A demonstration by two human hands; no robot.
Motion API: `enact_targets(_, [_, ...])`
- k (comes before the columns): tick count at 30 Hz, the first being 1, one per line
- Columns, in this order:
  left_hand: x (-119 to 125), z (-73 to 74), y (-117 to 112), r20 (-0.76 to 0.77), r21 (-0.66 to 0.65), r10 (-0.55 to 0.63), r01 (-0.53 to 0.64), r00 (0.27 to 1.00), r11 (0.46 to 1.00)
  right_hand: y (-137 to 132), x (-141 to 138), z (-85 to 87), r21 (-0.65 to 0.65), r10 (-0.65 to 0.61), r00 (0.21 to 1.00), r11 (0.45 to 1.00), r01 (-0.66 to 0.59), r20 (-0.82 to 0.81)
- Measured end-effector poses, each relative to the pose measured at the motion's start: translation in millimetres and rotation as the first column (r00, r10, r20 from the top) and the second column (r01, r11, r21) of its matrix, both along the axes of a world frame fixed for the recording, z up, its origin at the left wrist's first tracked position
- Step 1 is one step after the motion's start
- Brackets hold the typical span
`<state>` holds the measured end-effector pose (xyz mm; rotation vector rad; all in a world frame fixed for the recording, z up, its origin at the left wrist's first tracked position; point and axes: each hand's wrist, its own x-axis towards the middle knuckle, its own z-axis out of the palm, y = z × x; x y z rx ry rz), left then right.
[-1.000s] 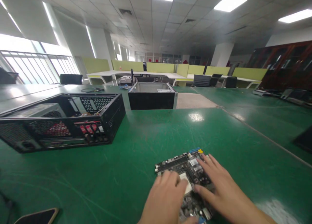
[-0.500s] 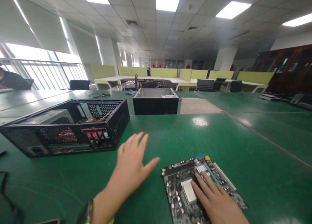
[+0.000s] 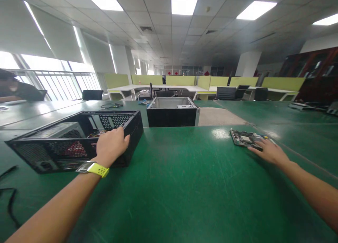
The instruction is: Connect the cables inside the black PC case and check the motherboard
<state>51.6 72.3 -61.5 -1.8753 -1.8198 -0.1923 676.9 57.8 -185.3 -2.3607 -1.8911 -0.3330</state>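
My left hand (image 3: 112, 146), with a lime-green watch strap on the wrist, is at the near right part of an open black computer case (image 3: 134, 134). Its fingers curl over the case's top rim, and their tips are hidden inside. Off to the right, a motherboard (image 3: 241, 140) lies flat on the green table, its pale square processor facing up. My right hand (image 3: 271, 150) rests on the board's near right part, fingers stretched out and thumb apart along the near edge.
A second case (image 3: 171, 117), black-fronted and open on top, stands mid-table at the back. Black cables (image 3: 12, 204) lie at the left edge, and a thin cable (image 3: 112, 105) lies behind the near case. Another person (image 3: 21, 88) sits at the far left.
My right hand and the motherboard have moved away from me and to the right. My left hand has gone from above the table to the near case's rim.
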Motion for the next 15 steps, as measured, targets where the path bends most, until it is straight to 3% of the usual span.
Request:
enact_targets(3, [5.8,7.0,-9.1,-0.035,0.031,-0.007,0.008,0.999,0.999,-18.1,20.0,-0.7,0.031,0.014,0.997,0.999,-0.012,-0.071])
enact_targets(6, [13.0,11.9,-17.7,0.03,0.009,-0.016,0.016,0.999,1.0,-35.1,30.1,2.5,0.053,-0.069,0.991,0.996,0.076,-0.118])
enact_targets(9, [32.0,14.6,-30.3,0.072,-0.054,-0.048,0.052,0.996,0.997,-33.9,27.4,17.3,0.109,-0.138,0.981,0.982,0.153,-0.133])
enact_targets(12, [75.1,16.7,-59.7,0.019,-0.086,-0.209,0.209,0.978,0.974,-13.6,-8.4,53.3,0.184,-0.041,0.99,0.981,0.065,-0.135])
enact_targets(15, [143.0,20.6,-106.4,0.029,-0.177,-0.411,0.409,0.911,0.895,4.2,-89.0,111.6,0.276,0.19,0.973,0.95,-0.148,-0.131])
